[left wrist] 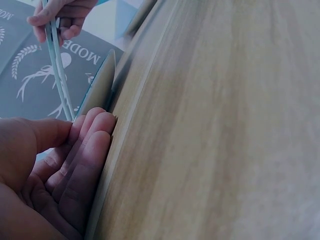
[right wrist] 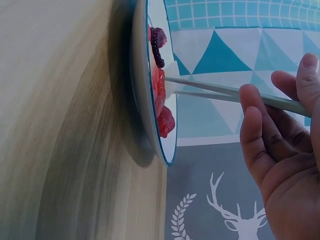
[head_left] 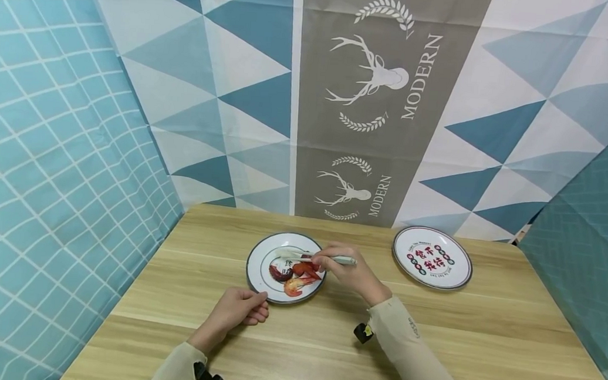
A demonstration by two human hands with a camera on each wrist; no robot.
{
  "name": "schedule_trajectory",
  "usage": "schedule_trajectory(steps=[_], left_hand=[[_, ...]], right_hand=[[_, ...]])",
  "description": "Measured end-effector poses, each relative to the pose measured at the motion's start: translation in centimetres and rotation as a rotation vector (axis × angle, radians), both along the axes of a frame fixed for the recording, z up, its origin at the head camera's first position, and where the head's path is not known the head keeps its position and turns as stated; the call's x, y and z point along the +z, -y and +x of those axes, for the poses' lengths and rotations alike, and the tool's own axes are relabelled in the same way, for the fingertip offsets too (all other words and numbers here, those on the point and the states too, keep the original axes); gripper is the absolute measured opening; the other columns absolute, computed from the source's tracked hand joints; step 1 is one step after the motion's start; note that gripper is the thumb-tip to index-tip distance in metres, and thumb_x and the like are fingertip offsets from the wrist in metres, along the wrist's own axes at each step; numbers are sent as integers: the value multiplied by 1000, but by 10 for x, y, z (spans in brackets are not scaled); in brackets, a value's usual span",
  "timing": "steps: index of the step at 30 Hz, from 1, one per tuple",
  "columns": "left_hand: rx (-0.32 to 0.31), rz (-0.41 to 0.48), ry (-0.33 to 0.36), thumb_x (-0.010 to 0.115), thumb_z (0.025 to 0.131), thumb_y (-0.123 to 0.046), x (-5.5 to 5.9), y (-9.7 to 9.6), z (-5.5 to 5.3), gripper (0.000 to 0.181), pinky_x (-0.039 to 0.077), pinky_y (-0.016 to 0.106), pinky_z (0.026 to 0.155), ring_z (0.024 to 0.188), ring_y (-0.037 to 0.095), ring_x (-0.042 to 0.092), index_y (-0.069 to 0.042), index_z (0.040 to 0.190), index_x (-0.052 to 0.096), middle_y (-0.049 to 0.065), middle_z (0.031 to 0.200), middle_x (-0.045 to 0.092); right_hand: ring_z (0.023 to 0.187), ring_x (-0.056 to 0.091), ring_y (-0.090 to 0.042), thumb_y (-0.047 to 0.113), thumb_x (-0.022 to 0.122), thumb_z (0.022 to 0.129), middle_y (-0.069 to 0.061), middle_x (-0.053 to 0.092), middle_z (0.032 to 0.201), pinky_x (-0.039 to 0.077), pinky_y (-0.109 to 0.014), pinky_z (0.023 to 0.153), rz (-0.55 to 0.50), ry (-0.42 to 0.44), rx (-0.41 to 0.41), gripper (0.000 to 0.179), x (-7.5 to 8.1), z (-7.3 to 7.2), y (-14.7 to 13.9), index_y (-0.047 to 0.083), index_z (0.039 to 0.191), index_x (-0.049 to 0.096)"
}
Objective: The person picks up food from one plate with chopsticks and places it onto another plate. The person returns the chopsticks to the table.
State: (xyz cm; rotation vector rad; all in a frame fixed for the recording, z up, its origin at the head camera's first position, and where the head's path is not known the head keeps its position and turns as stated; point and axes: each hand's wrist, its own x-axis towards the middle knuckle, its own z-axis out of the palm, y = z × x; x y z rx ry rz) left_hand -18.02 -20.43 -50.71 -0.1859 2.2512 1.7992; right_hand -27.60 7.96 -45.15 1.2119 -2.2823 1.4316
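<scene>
My left hand pinches the near-left rim of a white plate with a dark edge between thumb and fingers. In the left wrist view the thumb presses on the rim above curled fingers. On that plate lie an orange shrimp, a dark red curled piece like a tentacle and a reddish-brown piece. My right hand grips pale tongs by the handle, above the plate's right side. Their two arms reach down to the food, and the white tips are over the plate.
A second white plate with red characters and a dark rim lies at the back right of the wooden table. Patterned cloth hangs behind the table, and blue grid cloth stands along the left side.
</scene>
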Motion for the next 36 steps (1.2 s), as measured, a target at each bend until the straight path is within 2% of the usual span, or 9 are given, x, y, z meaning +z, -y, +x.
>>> schedule_trajectory(steps=[7,12,17,24,28,36], left_hand=[[4,-6,-1,63,104,-29,0,0,0,39,63,24,61,64,10,71,7,95,74,7,76,76],[4,0,-3,63,103,-29,-1,1,0,39,63,24,60,63,10,71,7,94,74,6,75,76],[-2,6,-4,63,103,-28,-2,1,0,38,63,23,60,63,10,71,7,94,74,6,75,76],[-3,-3,-2,63,104,-28,-2,0,-1,38,63,23,61,64,10,71,6,94,75,6,75,76],[4,-17,1,63,104,-29,-1,1,0,38,63,25,61,64,11,72,6,94,75,6,76,76],[1,-8,4,63,103,-28,-2,1,-1,37,63,25,62,64,10,72,6,94,75,6,76,76]], right_hand=[[71,70,-24,7,70,97,-11,75,87,60,-24,65,1,20,16,11,5,9,-6,2,97,80],[72,69,-24,9,70,97,-9,73,84,60,-25,66,-8,39,14,11,8,15,-12,6,97,81],[74,70,-21,11,70,99,-5,74,85,61,-26,69,-7,55,-18,12,10,21,-21,11,101,81],[75,72,-8,19,67,101,7,76,87,62,-26,73,46,125,-101,16,18,35,-36,12,110,79],[77,72,-10,19,65,103,9,75,84,62,-26,73,44,143,-107,17,20,38,-43,13,113,78],[76,71,-11,17,62,104,8,75,83,62,-27,71,38,124,-107,17,22,40,-49,13,105,79]])
